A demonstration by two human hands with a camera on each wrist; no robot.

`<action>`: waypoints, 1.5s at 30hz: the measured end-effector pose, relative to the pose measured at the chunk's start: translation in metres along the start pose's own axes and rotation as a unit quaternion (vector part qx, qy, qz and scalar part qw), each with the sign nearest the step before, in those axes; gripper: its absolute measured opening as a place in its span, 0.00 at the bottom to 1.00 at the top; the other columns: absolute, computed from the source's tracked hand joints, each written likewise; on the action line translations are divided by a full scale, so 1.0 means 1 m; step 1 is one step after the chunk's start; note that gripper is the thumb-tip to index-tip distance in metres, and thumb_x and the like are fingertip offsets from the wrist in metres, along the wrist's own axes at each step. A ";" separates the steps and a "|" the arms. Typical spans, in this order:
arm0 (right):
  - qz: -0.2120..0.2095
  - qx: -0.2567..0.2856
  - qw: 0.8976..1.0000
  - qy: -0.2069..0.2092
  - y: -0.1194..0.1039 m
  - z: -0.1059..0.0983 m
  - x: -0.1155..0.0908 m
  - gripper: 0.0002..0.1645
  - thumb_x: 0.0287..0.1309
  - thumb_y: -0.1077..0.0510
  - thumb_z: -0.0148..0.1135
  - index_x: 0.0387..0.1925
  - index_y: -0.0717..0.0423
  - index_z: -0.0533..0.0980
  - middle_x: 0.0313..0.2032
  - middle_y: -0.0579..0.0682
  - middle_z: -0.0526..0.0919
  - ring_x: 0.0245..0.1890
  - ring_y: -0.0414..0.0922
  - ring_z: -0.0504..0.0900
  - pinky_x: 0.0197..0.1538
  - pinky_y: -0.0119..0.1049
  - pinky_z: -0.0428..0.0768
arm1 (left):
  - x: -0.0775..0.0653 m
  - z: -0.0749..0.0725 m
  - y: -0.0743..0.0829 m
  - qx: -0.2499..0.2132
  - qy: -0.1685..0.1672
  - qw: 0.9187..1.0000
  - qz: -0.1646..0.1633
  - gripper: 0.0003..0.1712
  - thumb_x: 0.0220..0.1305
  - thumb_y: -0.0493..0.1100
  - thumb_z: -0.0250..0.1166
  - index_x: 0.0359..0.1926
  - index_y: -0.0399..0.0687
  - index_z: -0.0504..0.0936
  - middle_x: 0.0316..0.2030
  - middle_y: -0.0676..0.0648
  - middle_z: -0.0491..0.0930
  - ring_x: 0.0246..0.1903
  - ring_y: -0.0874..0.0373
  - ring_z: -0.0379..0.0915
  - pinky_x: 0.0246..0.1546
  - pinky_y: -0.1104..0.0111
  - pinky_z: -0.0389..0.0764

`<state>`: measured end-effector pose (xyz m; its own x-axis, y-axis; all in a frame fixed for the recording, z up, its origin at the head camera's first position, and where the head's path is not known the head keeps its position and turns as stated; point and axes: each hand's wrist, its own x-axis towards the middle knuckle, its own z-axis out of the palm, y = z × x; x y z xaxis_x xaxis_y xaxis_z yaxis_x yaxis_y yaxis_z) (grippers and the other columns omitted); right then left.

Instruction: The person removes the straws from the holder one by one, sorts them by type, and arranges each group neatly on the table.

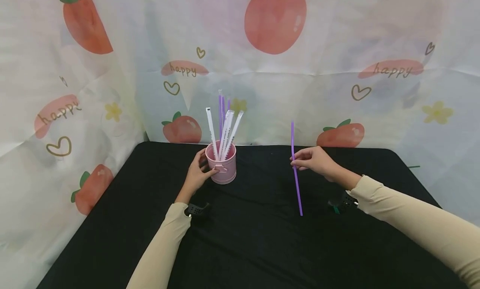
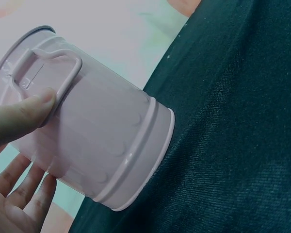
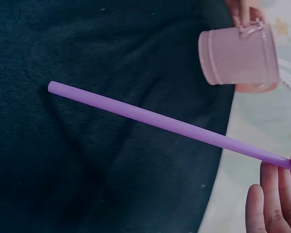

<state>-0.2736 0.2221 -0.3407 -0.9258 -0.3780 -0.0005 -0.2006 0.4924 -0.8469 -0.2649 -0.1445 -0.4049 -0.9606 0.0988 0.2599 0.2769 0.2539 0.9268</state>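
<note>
Pinching one purple straw [image 3: 169,124], right of the pink bucket [image 1: 229,175].
The right hand [image 1: 316,160] clamps the straw between fingers and thumb; the left hand [image 1: 196,173] grips the bucket's side. This looks like the holding step, and the next move seems to need a steady bucket. White strips [image 1: 225,135] and other purple straws [image 1: 220,114] stand in the bucket. Black cloth [image 1: 258,239] lies under it; a fruit-print sheet [image 1: 270,110] hangs behind it.

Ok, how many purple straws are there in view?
4 that I can make out: one straw in the right hand, three straws in the pink bucket. More may hide behind the white strips.
</note>
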 end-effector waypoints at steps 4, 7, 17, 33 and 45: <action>0.013 0.017 1.000 0.001 0.013 0.003 0.001 0.17 0.58 0.62 0.61 0.44 0.73 0.76 0.34 0.53 0.87 0.32 0.34 0.84 0.40 0.32 0.85 | -0.001 0.001 -0.002 0.002 -0.001 1.000 -0.006 0.46 0.52 0.29 0.68 0.68 0.34 0.53 0.64 0.30 0.62 0.65 0.37 0.59 0.66 0.48 0.63; 0.023 0.028 0.999 0.008 0.019 0.004 0.004 0.18 0.59 0.62 0.60 0.45 0.74 0.75 0.34 0.52 0.86 0.32 0.34 0.84 0.41 0.33 0.85 | -0.001 0.001 -0.001 0.003 0.000 1.000 -0.006 0.46 0.52 0.29 0.68 0.68 0.33 0.53 0.64 0.30 0.62 0.65 0.37 0.59 0.66 0.48 0.64; 0.059 0.061 0.996 0.015 0.033 0.005 0.013 0.20 0.62 0.62 0.57 0.49 0.76 0.72 0.35 0.49 0.86 0.35 0.37 0.85 0.45 0.37 0.85 | 0.010 0.001 -0.026 -0.005 0.005 1.000 -0.004 0.46 0.51 0.30 0.69 0.68 0.38 0.55 0.63 0.33 0.63 0.65 0.38 0.60 0.66 0.48 0.63; 0.098 0.062 0.993 0.024 0.065 0.018 0.029 0.25 0.62 0.58 0.58 0.53 0.77 0.71 0.42 0.58 0.85 0.31 0.31 0.81 0.46 0.36 0.85 | 0.015 0.001 -0.034 0.004 0.016 1.000 0.015 0.46 0.50 0.31 0.71 0.68 0.42 0.57 0.63 0.35 0.65 0.64 0.41 0.62 0.65 0.48 0.66; 0.145 0.061 0.987 0.027 0.076 0.026 0.026 0.24 0.60 0.61 0.59 0.51 0.78 0.71 0.26 0.41 0.83 0.26 0.32 0.80 0.36 0.27 0.84 | 0.016 0.000 -0.036 0.009 0.021 1.000 0.015 0.46 0.50 0.31 0.70 0.68 0.41 0.57 0.62 0.35 0.66 0.63 0.41 0.63 0.64 0.49 0.67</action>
<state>-0.3048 0.2296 -0.4188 -0.9553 -0.1903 -0.2261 0.1122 0.4741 -0.8733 -0.2898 -0.1516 -0.4342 -0.9517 0.0671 0.2996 0.3065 0.2678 0.9134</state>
